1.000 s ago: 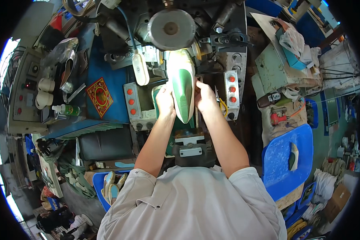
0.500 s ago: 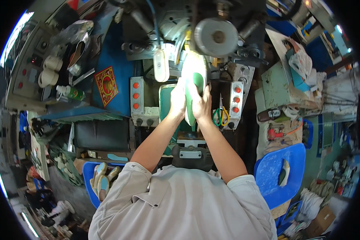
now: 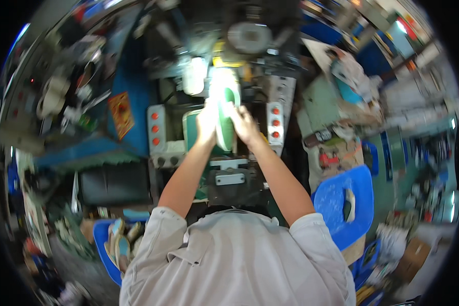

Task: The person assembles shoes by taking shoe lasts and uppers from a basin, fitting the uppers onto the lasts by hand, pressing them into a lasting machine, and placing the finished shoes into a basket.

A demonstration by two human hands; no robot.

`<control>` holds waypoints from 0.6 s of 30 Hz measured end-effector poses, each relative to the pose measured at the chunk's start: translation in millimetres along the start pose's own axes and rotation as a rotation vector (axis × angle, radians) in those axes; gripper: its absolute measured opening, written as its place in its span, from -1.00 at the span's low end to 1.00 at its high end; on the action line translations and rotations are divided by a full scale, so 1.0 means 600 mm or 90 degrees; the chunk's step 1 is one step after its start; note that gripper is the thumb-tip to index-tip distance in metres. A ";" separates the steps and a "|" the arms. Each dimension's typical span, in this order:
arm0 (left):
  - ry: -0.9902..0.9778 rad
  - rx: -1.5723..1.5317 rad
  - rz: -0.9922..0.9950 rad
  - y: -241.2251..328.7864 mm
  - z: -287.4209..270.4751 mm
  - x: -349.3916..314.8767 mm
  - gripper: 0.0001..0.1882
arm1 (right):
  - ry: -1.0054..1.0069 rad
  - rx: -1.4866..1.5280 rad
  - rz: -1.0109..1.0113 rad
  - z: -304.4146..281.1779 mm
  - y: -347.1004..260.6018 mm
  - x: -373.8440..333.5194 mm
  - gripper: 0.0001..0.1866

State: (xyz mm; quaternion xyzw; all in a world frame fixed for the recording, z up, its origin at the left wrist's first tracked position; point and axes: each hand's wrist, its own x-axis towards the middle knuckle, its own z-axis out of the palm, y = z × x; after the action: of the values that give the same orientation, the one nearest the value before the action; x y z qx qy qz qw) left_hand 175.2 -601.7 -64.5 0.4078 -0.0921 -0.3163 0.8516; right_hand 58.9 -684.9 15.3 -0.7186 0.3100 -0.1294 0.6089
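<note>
A white and green shoe (image 3: 225, 130), apparently on a last, points away from me under a bright lamp, its far end in the glare beside the machine's yellow part (image 3: 220, 55). Along its left side, my left hand (image 3: 206, 123) is closed on it. My right hand (image 3: 245, 126) is at its right side, fingers spread and blurred, with the thumb reaching the shoe's top and the palm apart from it. Where the shoe's far end meets the machine is lost in the glare.
Panels with red buttons flank the work, a left panel (image 3: 156, 130) and a right panel (image 3: 276, 122). A round metal machine part (image 3: 250, 36) is above. One blue bin (image 3: 362, 224) with a shoe piece stands right; another bin (image 3: 103, 239) holds several shoes at left.
The whole view has shifted left and blurred as my head moved. My right hand's fingers have loosened and its palm has come away from the shoe; my left hand stays on it.
</note>
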 end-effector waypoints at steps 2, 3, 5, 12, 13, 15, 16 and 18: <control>0.005 0.079 -0.035 0.018 -0.009 -0.008 -0.63 | 0.160 0.008 -0.057 -0.033 0.035 -0.039 -0.10; -0.003 0.100 -0.025 0.025 -0.019 -0.009 -0.60 | 0.179 0.030 -0.070 -0.065 0.057 -0.063 -0.12; -0.020 0.234 -0.054 0.070 -0.017 -0.031 -0.54 | 0.247 0.069 -0.096 -0.154 0.113 -0.122 -0.19; -0.006 0.378 -0.013 0.122 -0.060 -0.102 -0.36 | 0.805 -0.092 -0.010 -0.579 0.495 -0.377 -0.62; 0.012 0.393 -0.001 0.129 -0.057 -0.119 -0.37 | 0.837 -0.129 0.060 -0.628 0.543 -0.427 -0.58; 0.039 0.470 0.025 0.131 0.007 -0.163 -0.39 | 0.853 -0.190 0.196 -0.715 0.609 -0.509 -0.47; 0.044 0.529 0.051 0.126 0.025 -0.179 -0.40 | 0.839 -0.215 0.261 -0.753 0.630 -0.543 -0.40; 0.039 0.675 0.134 0.103 0.065 -0.197 -0.41 | 0.776 -0.349 0.406 -0.832 0.671 -0.590 -0.33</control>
State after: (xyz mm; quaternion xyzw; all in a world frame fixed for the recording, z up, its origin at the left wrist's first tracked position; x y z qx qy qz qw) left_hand 95.1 -525.4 19.3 0.7791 -0.2546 -0.1278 0.5584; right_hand -612.2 -894.7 -189.3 -0.5204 0.8081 -0.2405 0.1356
